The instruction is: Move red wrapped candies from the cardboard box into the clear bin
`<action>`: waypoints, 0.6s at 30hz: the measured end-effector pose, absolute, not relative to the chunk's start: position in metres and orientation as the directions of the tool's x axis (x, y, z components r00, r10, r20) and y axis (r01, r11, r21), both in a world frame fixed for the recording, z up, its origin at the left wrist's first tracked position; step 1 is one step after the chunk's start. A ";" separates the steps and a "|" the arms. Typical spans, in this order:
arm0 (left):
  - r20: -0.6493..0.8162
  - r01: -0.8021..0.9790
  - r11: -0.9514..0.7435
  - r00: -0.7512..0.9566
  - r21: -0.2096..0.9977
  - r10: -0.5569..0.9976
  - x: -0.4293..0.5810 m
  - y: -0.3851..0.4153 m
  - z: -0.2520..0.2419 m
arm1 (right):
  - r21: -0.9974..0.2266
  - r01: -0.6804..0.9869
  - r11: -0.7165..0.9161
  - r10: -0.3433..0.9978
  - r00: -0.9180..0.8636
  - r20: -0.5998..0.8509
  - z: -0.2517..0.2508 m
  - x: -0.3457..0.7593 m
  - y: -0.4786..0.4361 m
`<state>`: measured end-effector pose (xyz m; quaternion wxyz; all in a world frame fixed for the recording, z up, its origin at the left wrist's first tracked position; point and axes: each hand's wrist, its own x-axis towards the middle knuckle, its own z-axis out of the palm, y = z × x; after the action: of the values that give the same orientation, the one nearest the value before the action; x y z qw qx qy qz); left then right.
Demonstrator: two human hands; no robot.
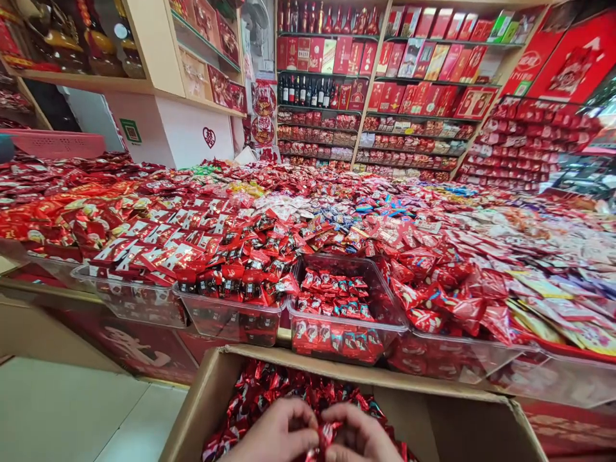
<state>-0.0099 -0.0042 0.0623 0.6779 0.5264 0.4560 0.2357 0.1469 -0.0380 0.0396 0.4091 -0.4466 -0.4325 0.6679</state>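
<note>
Hands: 2, left hand point(283, 431) and right hand point(363, 436), each grip pinched the same 1 red-wrapped candy point(328, 432) | Candy position: over the heaped sweets point(260, 388), too many to count, in 1 cardboard box point(462, 420) | Beyond: 1 part-filled clear tub point(387, 308) stood nearby

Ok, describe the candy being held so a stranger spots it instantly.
Find the open cardboard box at the bottom. Over its heaped red candies, the left hand and right hand meet. The red-wrapped candy between them is pinched, while those around it lie loose.
</note>
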 end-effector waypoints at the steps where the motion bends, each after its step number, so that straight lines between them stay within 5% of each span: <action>1: -0.424 0.031 0.468 0.481 0.883 0.768 -0.006 -0.006 0.064 | -0.934 -0.212 -0.286 0.944 -0.232 -0.236 0.042 0.148 -0.037; 3: -0.483 -0.222 0.671 0.541 0.708 0.689 -0.001 -0.009 0.066 | -0.935 -0.244 -0.256 0.964 -0.142 -0.227 0.050 0.150 -0.035; 6: -0.474 -0.371 0.740 0.588 0.562 0.655 0.004 -0.014 0.069 | -0.940 -0.256 -0.224 0.973 -0.105 -0.204 0.062 0.148 -0.035; 14: -0.345 -0.222 0.439 0.359 0.871 0.867 0.010 -0.014 0.058 | -0.921 -0.339 -0.194 0.981 -0.045 -0.190 0.052 0.138 -0.039; 18: -0.336 -0.224 0.428 0.353 0.876 0.873 0.010 -0.015 0.055 | -0.985 -0.162 -0.051 0.997 0.056 -0.061 0.046 0.146 -0.040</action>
<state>0.0104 -0.0146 0.0546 0.7293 0.3805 0.4267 0.3759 0.1463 -0.0401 0.0459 0.5394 -0.4871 -0.4283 0.5370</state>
